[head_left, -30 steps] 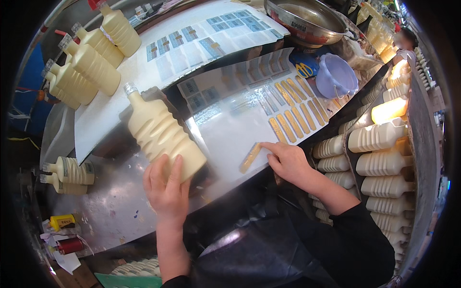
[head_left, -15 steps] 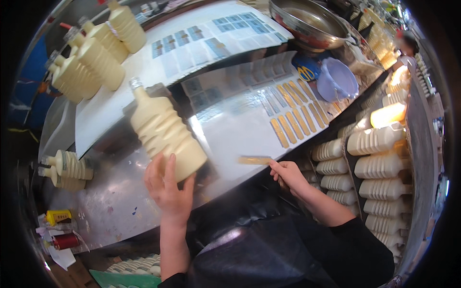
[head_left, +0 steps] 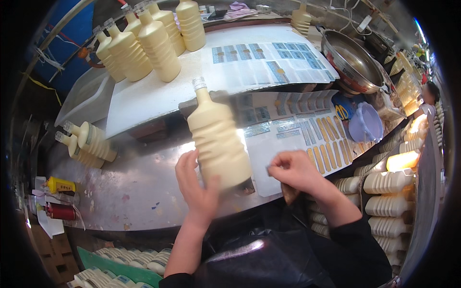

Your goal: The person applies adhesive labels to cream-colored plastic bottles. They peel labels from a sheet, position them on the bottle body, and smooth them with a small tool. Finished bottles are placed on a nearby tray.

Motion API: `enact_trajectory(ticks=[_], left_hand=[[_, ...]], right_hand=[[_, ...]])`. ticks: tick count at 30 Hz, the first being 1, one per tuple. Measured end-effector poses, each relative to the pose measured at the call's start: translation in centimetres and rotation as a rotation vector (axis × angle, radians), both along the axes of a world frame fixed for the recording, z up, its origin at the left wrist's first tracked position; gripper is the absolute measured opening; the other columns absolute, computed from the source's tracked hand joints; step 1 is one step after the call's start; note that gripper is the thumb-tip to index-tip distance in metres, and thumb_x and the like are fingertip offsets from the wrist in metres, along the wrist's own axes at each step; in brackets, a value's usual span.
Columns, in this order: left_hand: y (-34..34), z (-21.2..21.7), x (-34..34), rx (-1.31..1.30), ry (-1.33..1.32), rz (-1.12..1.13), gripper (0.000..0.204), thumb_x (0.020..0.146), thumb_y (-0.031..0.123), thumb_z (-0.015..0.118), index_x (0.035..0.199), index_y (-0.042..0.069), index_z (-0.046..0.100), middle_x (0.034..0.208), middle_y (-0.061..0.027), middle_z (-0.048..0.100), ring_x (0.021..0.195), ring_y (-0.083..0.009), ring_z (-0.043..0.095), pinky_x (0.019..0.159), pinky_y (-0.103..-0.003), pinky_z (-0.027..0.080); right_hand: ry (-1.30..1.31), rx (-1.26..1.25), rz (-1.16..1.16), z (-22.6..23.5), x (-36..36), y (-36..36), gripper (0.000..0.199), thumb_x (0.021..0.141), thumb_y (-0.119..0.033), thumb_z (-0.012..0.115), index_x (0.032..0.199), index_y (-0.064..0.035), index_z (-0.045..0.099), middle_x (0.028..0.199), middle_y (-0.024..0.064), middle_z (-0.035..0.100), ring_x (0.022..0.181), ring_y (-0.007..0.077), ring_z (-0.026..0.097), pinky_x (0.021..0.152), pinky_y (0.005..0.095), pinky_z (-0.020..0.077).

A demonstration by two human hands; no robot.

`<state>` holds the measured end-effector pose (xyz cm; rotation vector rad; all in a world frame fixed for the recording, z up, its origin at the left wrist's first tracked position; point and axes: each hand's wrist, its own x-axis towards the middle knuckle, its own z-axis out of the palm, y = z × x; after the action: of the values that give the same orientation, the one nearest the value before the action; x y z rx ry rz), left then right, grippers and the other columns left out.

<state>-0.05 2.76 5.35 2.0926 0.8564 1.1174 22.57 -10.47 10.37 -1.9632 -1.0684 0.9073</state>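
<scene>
Landmark: the ribbed cream bottle (head_left: 218,139) at mid-desk (head_left: 129,201), its clear-topped neck aimed away from the person.

- Far left of the bottle, by the desk's end: dark red spool (head_left: 60,211), yellow container (head_left: 61,185) just beyond it.
- Left of the bottle, well apart: two cream bottles (head_left: 98,141) side by side, necks turned outward.
- Beyond the bottle, to its left: group of similar cream bottles (head_left: 161,48), standing close together.
- At the bottle's lower left: left hand (head_left: 196,180), blurred. Thumb before the lower front, fingers along the left side; how firmly they press, cannot tell.
- Beyond the bottle, to its right: blue labels (head_left: 231,52) in rows on a white board (head_left: 187,91).
- Right of the bottle, apart from it: right hand (head_left: 294,169), fingers curled narrow, blurred. Cannot tell whether it holds anything.
- Farther right of the bottle: gold strips (head_left: 326,158) in two rows, then lavender bucket (head_left: 364,126).
</scene>
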Motion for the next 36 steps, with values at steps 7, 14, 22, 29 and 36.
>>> enact_trajectory(ticks=[7,14,22,29,36], left_hand=[[2.5,4.0,3.7,-0.663,-0.438,-0.022,0.069,0.110,0.052,0.035,0.158,0.003,0.030,0.154,-0.0188,0.041,0.141,-0.0272,0.042,0.117,-0.041,0.032],[5.7,4.5,6.6,-0.985,-0.451,0.012,0.052,0.113,0.044,0.037,0.145,0.004,0.042,0.132,-0.0128,0.056,0.120,-0.0204,0.056,0.105,-0.036,0.047],[7.6,1.1,6.6,-0.866,-0.315,0.062,0.038,0.112,0.038,0.042,0.127,0.003,0.049,0.118,-0.0101,0.060,0.106,-0.0158,0.059,0.095,-0.034,0.050],[7.4,1.2,6.6,-0.816,-0.288,0.087,0.039,0.112,0.037,0.043,0.127,0.001,0.049,0.117,-0.0115,0.059,0.107,-0.0157,0.055,0.096,-0.033,0.046],[7.2,1.6,6.8,-0.809,-0.284,0.074,0.039,0.112,0.037,0.043,0.127,0.001,0.049,0.116,-0.0107,0.059,0.104,-0.0147,0.056,0.094,-0.032,0.047]], right_hand=[[0.554,0.348,0.208,7.0,-1.3,12.5,0.018,0.089,-0.015,0.071,0.095,0.0014,0.071,0.087,0.0036,0.072,0.080,0.0077,0.064,0.074,0.0243,0.0518],[0.393,0.197,0.019,0.1,1.3,14.2,0.020,0.092,-0.018,0.072,0.095,0.0019,0.071,0.087,0.0029,0.072,0.078,0.0066,0.064,0.071,0.0235,0.0521],[0.375,0.264,0.014,-0.3,1.1,14.0,0.018,0.092,-0.016,0.074,0.092,0.0018,0.071,0.084,0.0012,0.070,0.078,0.0044,0.062,0.070,0.0225,0.0507],[0.315,0.274,-0.046,-0.4,0.7,13.8,0.017,0.091,-0.014,0.074,0.084,0.0003,0.068,0.076,-0.0023,0.067,0.070,0.0013,0.057,0.062,0.0196,0.0458],[0.359,0.278,-0.052,-0.6,0.9,14.0,0.016,0.091,-0.014,0.074,0.084,-0.0008,0.067,0.075,-0.0031,0.066,0.069,0.0003,0.056,0.061,0.0186,0.0457]])
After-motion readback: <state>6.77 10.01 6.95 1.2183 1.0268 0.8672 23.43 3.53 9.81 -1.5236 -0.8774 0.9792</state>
